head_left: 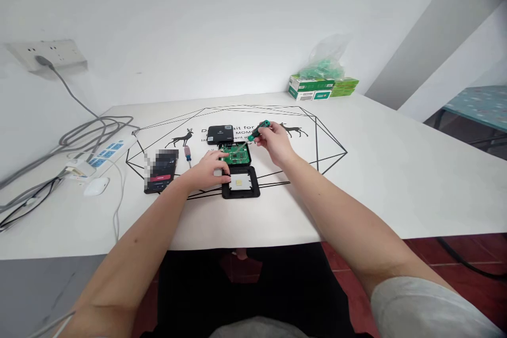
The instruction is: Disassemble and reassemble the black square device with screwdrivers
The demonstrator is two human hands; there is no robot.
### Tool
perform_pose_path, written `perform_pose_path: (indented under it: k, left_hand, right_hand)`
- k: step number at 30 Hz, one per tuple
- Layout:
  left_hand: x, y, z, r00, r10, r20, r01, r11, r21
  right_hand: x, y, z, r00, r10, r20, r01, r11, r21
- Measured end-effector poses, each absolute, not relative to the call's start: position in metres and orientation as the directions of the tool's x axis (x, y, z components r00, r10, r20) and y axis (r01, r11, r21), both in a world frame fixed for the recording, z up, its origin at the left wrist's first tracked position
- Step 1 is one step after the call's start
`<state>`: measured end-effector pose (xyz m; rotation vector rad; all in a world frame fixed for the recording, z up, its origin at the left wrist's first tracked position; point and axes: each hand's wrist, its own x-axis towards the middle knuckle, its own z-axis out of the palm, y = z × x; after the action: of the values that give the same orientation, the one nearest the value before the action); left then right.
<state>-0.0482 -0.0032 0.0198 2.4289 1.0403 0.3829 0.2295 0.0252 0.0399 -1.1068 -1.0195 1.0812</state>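
A green circuit board (236,156) sits in an open black case (250,159) on the table. My left hand (208,170) grips that case by its left side, fingertips over the board's edge and thumb low by the black cover (254,191). This cover lies nearest me, inner side up, with a pale plate inside it. Between the fingers of my right hand (276,142) is a green screwdriver (259,130), tilted, its shaft pointing down-left at the board. Whether the tip touches a screw is too small to tell. Behind the case lies another black box (220,134).
A second screwdriver (187,154) and a phone (161,171) lie left of my hands. Further left are a power strip (113,152), grey cables (101,129) and a white earphone-like case (96,186). Green boxes (311,87) with a plastic bag (325,60) stand at the back right.
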Motion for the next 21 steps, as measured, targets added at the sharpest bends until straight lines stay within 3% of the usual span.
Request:
perform_pose_path:
  k: [3,13,15,18,21]
  left_hand:
    - [-0.048,-0.002,0.019,0.687,0.720,0.096,0.589,-0.629,0.508]
    - [-0.050,0.001,0.019,0.639,0.741,0.207,0.553,-0.629,0.546]
    - [-0.052,0.005,0.020,0.498,0.818,0.286,0.582,-0.560,0.590]
    - [-0.054,0.013,0.021,0.104,0.931,0.351,0.577,-0.344,0.741]
    - [-0.055,0.021,0.021,-0.182,0.960,0.212,0.325,-0.145,0.935]
  right_hand:
    - [0.213,0.023,0.026,0.106,0.983,0.147,-0.265,0.170,-0.949]
    - [0.198,0.022,0.004,-0.029,0.969,0.247,-0.244,0.232,-0.942]
    - [0.196,0.021,0.004,-0.051,0.966,0.254,-0.228,0.236,-0.945]
    - [0.195,0.020,0.002,-0.074,0.964,0.256,-0.181,0.239,-0.954]
    - [0.194,0.018,0.001,-0.097,0.959,0.265,-0.120,0.253,-0.960]
